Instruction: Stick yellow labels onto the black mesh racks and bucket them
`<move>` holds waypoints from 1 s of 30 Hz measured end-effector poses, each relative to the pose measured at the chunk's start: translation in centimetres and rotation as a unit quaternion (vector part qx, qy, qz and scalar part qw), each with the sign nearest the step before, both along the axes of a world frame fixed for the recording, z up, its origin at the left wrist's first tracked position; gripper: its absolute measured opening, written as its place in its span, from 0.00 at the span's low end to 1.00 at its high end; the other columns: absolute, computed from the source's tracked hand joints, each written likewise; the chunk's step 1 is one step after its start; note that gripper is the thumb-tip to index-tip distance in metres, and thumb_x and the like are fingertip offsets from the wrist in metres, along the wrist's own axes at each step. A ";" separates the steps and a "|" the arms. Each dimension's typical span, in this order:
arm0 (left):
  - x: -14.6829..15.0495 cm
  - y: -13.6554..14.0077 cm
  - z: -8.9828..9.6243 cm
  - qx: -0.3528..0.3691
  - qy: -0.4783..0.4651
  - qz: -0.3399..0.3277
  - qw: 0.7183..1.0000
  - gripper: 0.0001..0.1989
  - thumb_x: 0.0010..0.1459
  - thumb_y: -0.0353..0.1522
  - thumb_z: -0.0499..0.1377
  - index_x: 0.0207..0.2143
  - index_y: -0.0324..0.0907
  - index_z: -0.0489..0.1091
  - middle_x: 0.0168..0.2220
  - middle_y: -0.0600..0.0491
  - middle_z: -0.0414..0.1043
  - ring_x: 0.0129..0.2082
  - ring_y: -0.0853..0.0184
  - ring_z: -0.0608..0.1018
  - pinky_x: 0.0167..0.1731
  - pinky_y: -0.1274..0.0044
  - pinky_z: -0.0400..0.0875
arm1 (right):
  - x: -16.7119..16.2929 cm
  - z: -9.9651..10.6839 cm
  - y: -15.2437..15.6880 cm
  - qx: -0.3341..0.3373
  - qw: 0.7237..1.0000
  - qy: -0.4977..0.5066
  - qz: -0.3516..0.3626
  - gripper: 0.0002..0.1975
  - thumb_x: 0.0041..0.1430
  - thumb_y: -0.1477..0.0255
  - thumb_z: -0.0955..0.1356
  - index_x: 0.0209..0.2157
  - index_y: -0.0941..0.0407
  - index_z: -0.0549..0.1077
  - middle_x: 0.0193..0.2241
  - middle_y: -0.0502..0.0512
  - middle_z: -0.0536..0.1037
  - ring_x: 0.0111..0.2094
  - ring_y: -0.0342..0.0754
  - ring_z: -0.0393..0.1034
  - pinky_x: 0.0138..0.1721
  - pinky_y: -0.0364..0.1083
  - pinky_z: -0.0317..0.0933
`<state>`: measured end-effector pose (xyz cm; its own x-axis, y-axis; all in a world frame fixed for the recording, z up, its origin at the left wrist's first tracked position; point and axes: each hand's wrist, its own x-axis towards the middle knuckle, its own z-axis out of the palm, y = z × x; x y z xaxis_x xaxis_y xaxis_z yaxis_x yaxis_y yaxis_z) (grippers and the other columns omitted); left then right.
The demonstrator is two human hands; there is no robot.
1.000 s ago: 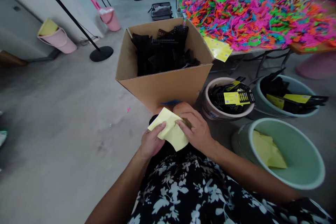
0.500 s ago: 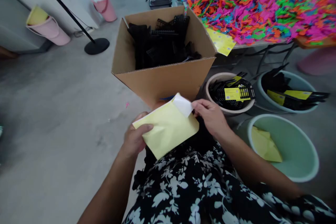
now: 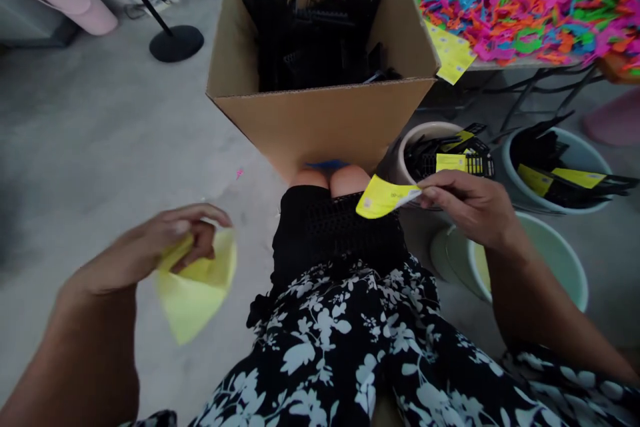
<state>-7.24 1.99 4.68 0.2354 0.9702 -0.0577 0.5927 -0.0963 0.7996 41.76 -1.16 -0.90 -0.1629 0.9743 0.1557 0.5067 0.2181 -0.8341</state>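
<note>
My right hand (image 3: 465, 203) pinches the corner of a bright yellow sticker (image 3: 383, 199) with small print; its white underside shows where it curls. Off to the left, my left hand (image 3: 165, 240) has its fingers bent around a pale yellow backing sheet (image 3: 193, 303), which hangs curled over the floor. On my lap lies a black plastic lattice piece (image 3: 345, 223), dark against the black cloth and hard to make out. The sticker is held above its right end.
A cardboard box (image 3: 325, 123) of black plastic pieces (image 3: 320, 40) stands beyond my knees. On the right are a beige bucket (image 3: 407, 150) and a blue bucket (image 3: 600, 153) with labelled black pieces, and a green bucket (image 3: 555, 247). Colourful plastic bits (image 3: 525, 7) cover a table.
The sticker has come away from its backing sheet. My left hand has moved left with the sheet, my right hand right with the sticker. The lattice piece on my lap is uncovered.
</note>
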 end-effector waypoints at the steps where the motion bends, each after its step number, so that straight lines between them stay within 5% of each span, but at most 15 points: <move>1: 1.3 -0.2 -0.5 0.007 0.028 -0.020 0.999 0.17 0.67 0.49 0.54 0.45 0.53 0.77 0.22 0.57 0.74 0.28 0.62 0.77 0.42 0.60 0.74 | 0.0 -0.2 0.1 0.000 0.999 -0.028 0.018 0.11 0.70 0.60 0.69 0.46 0.49 0.81 0.34 0.54 0.82 0.34 0.50 0.76 0.38 0.50 0.70; 5: 6.3 -0.3 -4.0 0.034 0.142 -0.107 0.983 0.15 0.67 0.45 0.56 0.49 0.51 0.76 0.29 0.53 0.79 0.35 0.58 0.80 0.46 0.62 0.71 | -1.6 -1.1 1.4 -0.008 0.993 -0.086 0.077 0.12 0.72 0.60 0.67 0.47 0.49 0.80 0.39 0.54 0.83 0.39 0.51 0.77 0.46 0.51 0.70; 9: 8.6 0.6 -6.8 0.078 0.294 -0.233 0.924 0.14 0.68 0.38 0.54 0.49 0.46 0.77 0.33 0.48 0.79 0.34 0.56 0.80 0.45 0.63 0.69 | -3.8 -2.6 3.1 -0.017 0.990 -0.070 0.123 0.12 0.72 0.63 0.66 0.47 0.51 0.80 0.41 0.54 0.83 0.41 0.50 0.77 0.47 0.50 0.69; 13: 9.7 1.1 -7.8 0.126 0.360 -0.284 0.879 0.21 0.71 0.36 0.49 0.62 0.43 0.70 0.43 0.44 0.80 0.37 0.56 0.80 0.41 0.65 0.69 | -5.1 -4.1 4.1 -0.027 0.985 -0.048 0.164 0.12 0.72 0.64 0.66 0.48 0.52 0.79 0.43 0.54 0.83 0.43 0.50 0.77 0.48 0.49 0.69; 30: 9.8 1.5 -10.9 0.148 0.365 -0.323 0.860 0.28 0.74 0.35 0.48 0.74 0.53 0.53 0.40 0.50 0.76 0.30 0.61 0.76 0.32 0.68 0.70 | -5.9 -6.4 5.7 -0.049 0.977 -0.029 0.205 0.11 0.74 0.67 0.66 0.51 0.49 0.78 0.45 0.54 0.83 0.44 0.48 0.78 0.48 0.49 0.71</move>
<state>2.60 3.50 -6.22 0.7377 0.6473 -0.1918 0.6722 -0.7304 0.1208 35.85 4.55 -7.33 -0.5481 0.8352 0.0444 0.4407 0.3335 -0.8334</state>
